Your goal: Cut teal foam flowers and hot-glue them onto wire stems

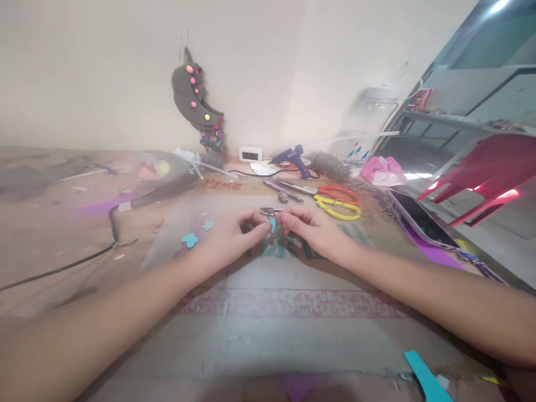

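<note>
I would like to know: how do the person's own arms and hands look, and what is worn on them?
Left hand and right hand are both bare: no gloves, and no watch or bracelet at the wrists. No sleeve shows on the left forearm or the right forearm. Fingernail details are too small to tell.

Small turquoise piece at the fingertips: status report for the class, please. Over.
Left hand pinching small turquoise piece. Right hand close beside it, contact unclear. Red-and-yellow-handled metal scissors lying beyond right hand, clear of fingers.
</note>
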`<state>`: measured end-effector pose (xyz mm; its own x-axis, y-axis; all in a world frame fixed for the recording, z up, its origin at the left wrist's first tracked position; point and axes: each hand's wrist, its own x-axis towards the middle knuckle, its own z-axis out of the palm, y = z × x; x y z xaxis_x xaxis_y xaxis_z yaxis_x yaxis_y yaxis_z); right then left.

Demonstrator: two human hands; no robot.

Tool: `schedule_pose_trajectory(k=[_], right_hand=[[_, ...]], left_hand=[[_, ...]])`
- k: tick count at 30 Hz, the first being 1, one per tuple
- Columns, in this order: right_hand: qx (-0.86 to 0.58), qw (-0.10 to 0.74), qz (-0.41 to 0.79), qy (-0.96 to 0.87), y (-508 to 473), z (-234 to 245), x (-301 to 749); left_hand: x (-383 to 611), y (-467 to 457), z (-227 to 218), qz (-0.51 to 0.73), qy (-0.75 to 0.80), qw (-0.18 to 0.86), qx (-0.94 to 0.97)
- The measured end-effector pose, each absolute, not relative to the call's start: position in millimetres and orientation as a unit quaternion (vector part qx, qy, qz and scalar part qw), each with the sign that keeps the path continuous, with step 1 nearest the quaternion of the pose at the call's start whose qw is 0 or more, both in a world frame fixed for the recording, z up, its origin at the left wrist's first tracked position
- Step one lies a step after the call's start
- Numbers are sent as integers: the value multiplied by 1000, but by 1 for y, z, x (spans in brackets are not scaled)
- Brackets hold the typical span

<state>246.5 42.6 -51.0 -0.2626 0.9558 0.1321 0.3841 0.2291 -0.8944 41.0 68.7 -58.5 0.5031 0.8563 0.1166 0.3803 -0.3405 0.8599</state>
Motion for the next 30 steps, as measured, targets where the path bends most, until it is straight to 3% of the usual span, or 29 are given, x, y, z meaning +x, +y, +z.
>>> schedule_pose_trajectory(k=[11,23,30], right_hand=[[-529,364,408,-649,40,-49,242],[-516,385,342,-685,46,-57,247],[-503,371,395,-673,41,-51,242]], left_hand=[[41,67,-57,287,400,403,771],[43,68,-57,258,375,382,804],[41,68,-57,270,386,401,786]])
